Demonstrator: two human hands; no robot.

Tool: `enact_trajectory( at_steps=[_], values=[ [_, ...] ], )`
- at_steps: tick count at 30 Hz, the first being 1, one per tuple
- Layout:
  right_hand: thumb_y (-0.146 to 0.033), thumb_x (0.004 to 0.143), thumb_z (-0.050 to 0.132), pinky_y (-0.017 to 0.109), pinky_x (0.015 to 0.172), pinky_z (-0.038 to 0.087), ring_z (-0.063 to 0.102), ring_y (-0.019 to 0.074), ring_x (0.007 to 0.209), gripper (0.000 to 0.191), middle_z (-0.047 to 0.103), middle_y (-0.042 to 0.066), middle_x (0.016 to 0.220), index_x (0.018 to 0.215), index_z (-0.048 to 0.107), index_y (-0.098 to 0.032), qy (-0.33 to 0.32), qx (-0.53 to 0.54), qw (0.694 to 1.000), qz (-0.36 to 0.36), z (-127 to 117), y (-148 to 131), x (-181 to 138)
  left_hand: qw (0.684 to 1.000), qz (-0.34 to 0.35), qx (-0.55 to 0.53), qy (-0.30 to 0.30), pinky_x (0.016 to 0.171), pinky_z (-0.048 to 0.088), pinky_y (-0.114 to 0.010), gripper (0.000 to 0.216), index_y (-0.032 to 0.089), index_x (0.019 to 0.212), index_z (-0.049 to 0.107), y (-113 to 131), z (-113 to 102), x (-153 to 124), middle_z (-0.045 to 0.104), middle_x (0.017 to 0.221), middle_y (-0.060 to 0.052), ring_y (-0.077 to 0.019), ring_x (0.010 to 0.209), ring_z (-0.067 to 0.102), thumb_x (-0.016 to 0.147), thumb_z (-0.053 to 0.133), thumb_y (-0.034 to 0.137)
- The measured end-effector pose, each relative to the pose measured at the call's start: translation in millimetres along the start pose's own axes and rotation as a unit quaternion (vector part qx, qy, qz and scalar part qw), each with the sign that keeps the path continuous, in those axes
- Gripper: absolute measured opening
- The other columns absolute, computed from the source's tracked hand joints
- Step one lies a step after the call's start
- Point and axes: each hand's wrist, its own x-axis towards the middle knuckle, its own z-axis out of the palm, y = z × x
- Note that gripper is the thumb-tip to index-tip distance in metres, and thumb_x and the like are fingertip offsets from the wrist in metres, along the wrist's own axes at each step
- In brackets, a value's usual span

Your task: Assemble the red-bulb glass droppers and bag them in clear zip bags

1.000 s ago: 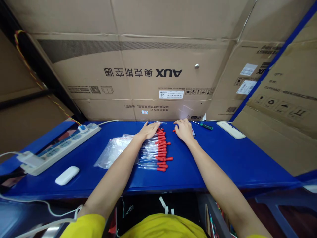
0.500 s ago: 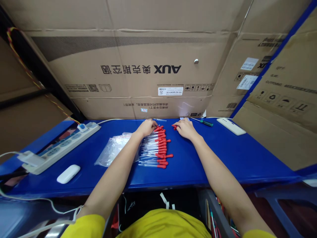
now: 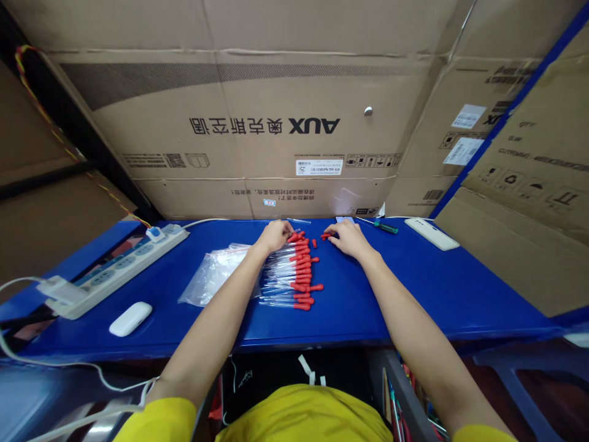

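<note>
A row of several clear droppers with red rubber bulbs (image 3: 294,276) lies on the blue table (image 3: 414,288). My left hand (image 3: 273,235) rests at the far end of the row, its fingers curled on the top dropper. My right hand (image 3: 347,237) lies just to the right, fingers bent and pinching a small red bulb (image 3: 326,236). Another loose red bulb (image 3: 314,243) sits between my hands.
A clear plastic bag (image 3: 214,276) lies left of the droppers. A white power strip (image 3: 110,270) and a white case (image 3: 130,318) are at the left. A green-handled screwdriver (image 3: 384,228) and a white phone (image 3: 431,234) lie at the right. Cardboard boxes (image 3: 276,123) wall the back.
My left hand went from flat and spread to curled at the row's far end. Both hands slid slightly farther from me. A loose red bulb now shows between them.
</note>
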Motion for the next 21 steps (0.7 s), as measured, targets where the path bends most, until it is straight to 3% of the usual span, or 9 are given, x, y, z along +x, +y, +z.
enact_trajectory(
  at_steps=[4, 10, 17, 21],
  values=[
    [-0.022, 0.096, 0.071, 0.040, 0.094, 0.044, 0.064, 0.0310, 0.113, 0.013, 0.081, 0.008, 0.109, 0.106, 0.080, -0.026, 0.025, 0.022, 0.999, 0.003, 1, 2, 0, 0.999, -0.003, 0.001, 0.053, 0.094, 0.054, -0.037, 0.014, 0.016, 0.105, 0.069, 8, -4, -4, 0.078, 0.111, -0.017, -0.0294, 0.108, 0.073, 0.097, 0.058, 0.015],
    [-0.017, 0.090, 0.070, 0.036, 0.089, 0.045, 0.065, 0.0276, 0.104, 0.014, 0.079, 0.007, 0.103, 0.102, 0.075, -0.023, 0.059, 0.059, 0.996, 0.011, 1, 3, 2, 0.995, 0.014, -0.012, 0.093, 0.086, 0.053, -0.040, 0.022, 0.018, 0.124, 0.053, 28, -11, -11, 0.076, 0.104, -0.017, -0.0310, 0.096, 0.075, 0.111, 0.037, 0.026],
    [-0.017, 0.089, 0.066, 0.035, 0.090, 0.048, 0.069, 0.0242, 0.097, 0.023, 0.081, 0.005, 0.102, 0.108, 0.078, -0.022, 0.078, 0.098, 0.992, -0.004, 4, 3, 5, 0.990, 0.099, -0.014, 0.102, 0.086, 0.050, -0.036, 0.033, 0.023, 0.098, 0.055, 50, -16, -19, 0.073, 0.101, -0.010, -0.0272, 0.098, 0.071, 0.115, 0.031, 0.038],
    [-0.020, 0.090, 0.067, 0.035, 0.090, 0.051, 0.072, 0.0230, 0.093, 0.018, 0.082, 0.005, 0.101, 0.104, 0.079, -0.022, 0.089, 0.165, 0.982, -0.016, 4, 1, 5, 0.990, 0.110, -0.009, 0.091, 0.088, 0.050, -0.036, 0.030, 0.022, 0.100, 0.058, 51, -13, -24, 0.073, 0.105, -0.010, -0.0264, 0.100, 0.070, 0.114, 0.033, 0.033]
  ],
)
